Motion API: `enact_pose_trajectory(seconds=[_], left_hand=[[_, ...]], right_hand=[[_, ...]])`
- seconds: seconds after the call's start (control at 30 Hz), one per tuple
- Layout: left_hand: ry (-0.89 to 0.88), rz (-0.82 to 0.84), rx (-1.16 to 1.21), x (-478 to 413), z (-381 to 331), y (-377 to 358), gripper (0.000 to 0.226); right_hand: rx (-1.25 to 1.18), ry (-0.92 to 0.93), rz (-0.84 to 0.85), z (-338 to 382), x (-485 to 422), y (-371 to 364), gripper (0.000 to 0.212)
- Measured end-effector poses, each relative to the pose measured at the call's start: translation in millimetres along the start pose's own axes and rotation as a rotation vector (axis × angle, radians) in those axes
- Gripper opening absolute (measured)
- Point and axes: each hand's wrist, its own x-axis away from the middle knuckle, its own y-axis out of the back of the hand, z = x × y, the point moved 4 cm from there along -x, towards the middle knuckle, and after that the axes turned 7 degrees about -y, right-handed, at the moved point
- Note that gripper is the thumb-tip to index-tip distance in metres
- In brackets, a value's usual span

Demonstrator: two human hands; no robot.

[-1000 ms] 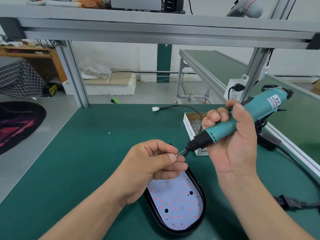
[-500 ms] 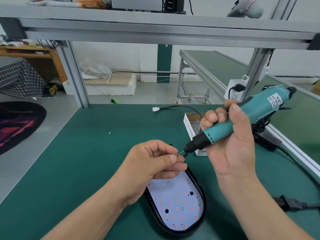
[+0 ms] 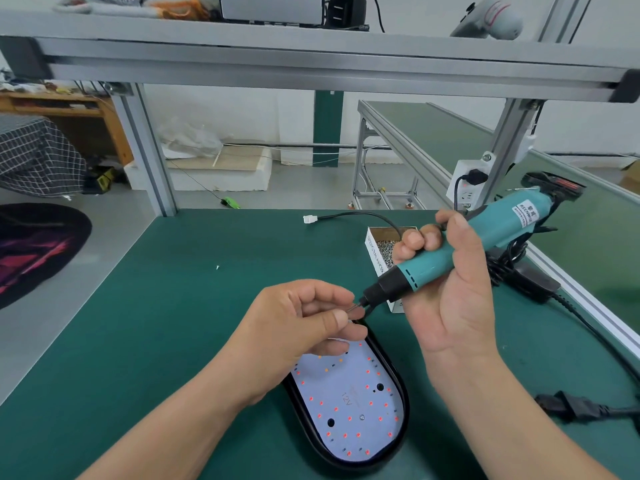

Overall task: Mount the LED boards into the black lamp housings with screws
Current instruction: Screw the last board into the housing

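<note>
- Left grip (image 3: 298, 327) hangs over the far end of the lamp housing. Its thumb and forefinger are pinched on the tip of the bit (image 3: 356, 305), and the other fingers curl underneath. Whether a screw sits between the fingertips is too small to tell.
- Nearest the person, the black lamp housing (image 3: 404, 407) lies flat on the green desk (image 3: 138, 341). It is an oval whose long axis runs away from the person, with the far end leaning slightly left.
- Inside it the white LED board (image 3: 346, 379) lies face up, dotted with red and a few orange spots and marked 12V. Its long axis matches the housing's. One screw head (image 3: 362, 417) shows near its middle, with two dark holes set apart from it.
- At the near right a black plug (image 3: 571, 407) lies on the desk.
- Right grip (image 3: 446, 306) is wrapped round the teal screwdriver (image 3: 491, 233), fingers curled over the barrel, holding it clear above the desk. The tool slopes with the bit pointing down and left and the rear end up and right.
- Just behind that grip an open box of screws (image 3: 377, 244) stands on the desk.
- One loose screw (image 3: 217, 267) lies alone, well to the left of the box.
- Farther back lies a black cable with a white connector (image 3: 308, 219).
- A wall socket (image 3: 467, 183) hangs on the frame post beyond.
</note>
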Motion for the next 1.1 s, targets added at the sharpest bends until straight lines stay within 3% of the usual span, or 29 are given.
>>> enact_pose_trajectory(seconds=[0.13,0.23,0.3,0.43,0.57,0.73,1.1], left_hand=[[-0.041,-0.033,-0.129,-1.3,-8.1,8.8,0.022],[-0.125,-0.209,-0.726,-4.7,-19.9,37.1,0.005],[-0.04,-0.167,-0.98,-6.7,-21.1,52.8,0.014],[0.228,0.04,-1.01,-4.6,-7.3,59.4,0.028],[0.272,0.147,-0.9,-8.8,4.1,52.1,0.025],[0.285,0.135,-0.66,-11.3,17.5,36.2,0.035],[0.266,0.242,-0.524,-8.3,16.2,28.0,0.018]], right_hand=[[-0.037,-0.012,-0.018,-0.7,-2.3,2.9,0.01],[-0.046,-0.015,-0.01,0.5,-2.1,2.9,0.011],[-0.036,-0.017,-0.003,0.5,-1.5,1.6,0.011],[-0.008,-0.037,0.002,-3.5,1.3,-3.0,0.009],[0.031,-0.047,0.033,-8.9,6.2,-7.7,0.006],[0.126,-0.063,0.073,-19.3,11.3,-13.0,0.005],[0.284,-0.088,0.162,-37.2,16.3,-14.4,0.006]])
